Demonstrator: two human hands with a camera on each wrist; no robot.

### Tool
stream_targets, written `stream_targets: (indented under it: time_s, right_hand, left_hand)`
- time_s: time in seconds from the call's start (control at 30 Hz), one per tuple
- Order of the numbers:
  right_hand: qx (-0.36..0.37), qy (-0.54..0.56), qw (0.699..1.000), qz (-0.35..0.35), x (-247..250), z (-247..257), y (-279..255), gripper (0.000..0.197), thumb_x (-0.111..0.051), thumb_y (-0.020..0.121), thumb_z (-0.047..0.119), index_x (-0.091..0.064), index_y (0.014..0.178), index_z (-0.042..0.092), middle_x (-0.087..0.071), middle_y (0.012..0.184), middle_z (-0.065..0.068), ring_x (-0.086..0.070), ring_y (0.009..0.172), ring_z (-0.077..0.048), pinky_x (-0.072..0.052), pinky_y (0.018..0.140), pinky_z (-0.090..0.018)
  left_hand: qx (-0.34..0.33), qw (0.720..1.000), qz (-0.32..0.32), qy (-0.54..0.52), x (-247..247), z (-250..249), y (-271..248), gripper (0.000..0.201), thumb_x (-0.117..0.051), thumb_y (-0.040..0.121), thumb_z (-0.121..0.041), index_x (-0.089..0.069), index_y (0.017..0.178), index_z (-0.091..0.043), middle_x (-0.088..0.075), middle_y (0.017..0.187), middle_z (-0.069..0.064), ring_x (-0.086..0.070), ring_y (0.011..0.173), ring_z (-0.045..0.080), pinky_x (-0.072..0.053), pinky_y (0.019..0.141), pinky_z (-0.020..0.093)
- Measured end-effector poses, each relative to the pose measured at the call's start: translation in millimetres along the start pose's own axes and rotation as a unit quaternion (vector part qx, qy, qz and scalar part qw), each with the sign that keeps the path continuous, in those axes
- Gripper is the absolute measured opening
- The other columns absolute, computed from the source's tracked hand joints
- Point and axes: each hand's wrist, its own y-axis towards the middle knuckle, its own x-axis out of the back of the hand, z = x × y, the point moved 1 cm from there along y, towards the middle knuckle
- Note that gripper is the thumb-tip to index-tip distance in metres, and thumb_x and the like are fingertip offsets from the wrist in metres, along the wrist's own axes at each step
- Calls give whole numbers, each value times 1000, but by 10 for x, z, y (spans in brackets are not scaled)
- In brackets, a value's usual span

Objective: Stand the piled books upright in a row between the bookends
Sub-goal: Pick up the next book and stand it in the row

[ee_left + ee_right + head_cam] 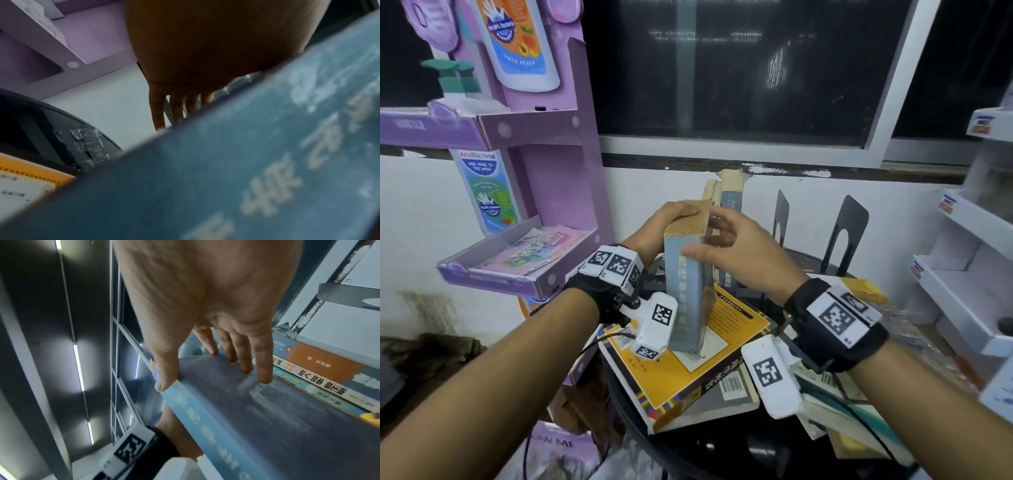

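Blue-grey and worn at its yellowed page edges, the book [688,284] stands upright, slightly tilted, with its lower end resting on the yellow book [681,370] that tops the pile. The left hand [657,229] curls over the book's top edge from the left, gripping it. The right hand [739,253] holds it from the other side: in the right wrist view its thumb [166,379] presses the spine edge while the fingers [263,363] lie fairly straight across the cover, so the book is pinched between them.

Just behind the held book, a few books [729,212] already stand upright in a row. Right of them stand two black bookends [849,233], close to each other. In the right wrist view those standing books show their spines beside the held one, apparently touching it, though the blur leaves that uncertain.

The pile lies on a round dark counter [640,425]. Under the yellow book lies a grey one with a barcode [732,387], and more books [832,407] sprawl to the right beneath the right wrist.

A purple cardboard display stand [558,164] rises at the left with a tray of leaflets. White shelves [962,281] sit at the right, and a dark window [739,68] fills the wall behind.
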Motion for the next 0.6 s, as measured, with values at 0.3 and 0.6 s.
stream_targets:
  time_s: [0.3,0.6]
  right_hand:
    - [-16,42,985,165,184,69,180,39,-66,89,20,-51,117,42,-59,125,17,-62,110,-3,-53,94,-31]
    - [-41,32,984,171,281,33,131,50,-63,88,23,-45,132,38,-59,120,16,-62,105,-1,-56,88,-29]
  left_hand:
    - [24,995,-94,-4,13,38,9,31,-50,89,-33,-61,106,-9,-62,98,11,-59,85,19,-46,72,30]
    - [24,988,-147,-32,-21,138,94,57,-62,76,-41,-45,118,-5,-60,108,13,-61,89,18,-47,69,30]
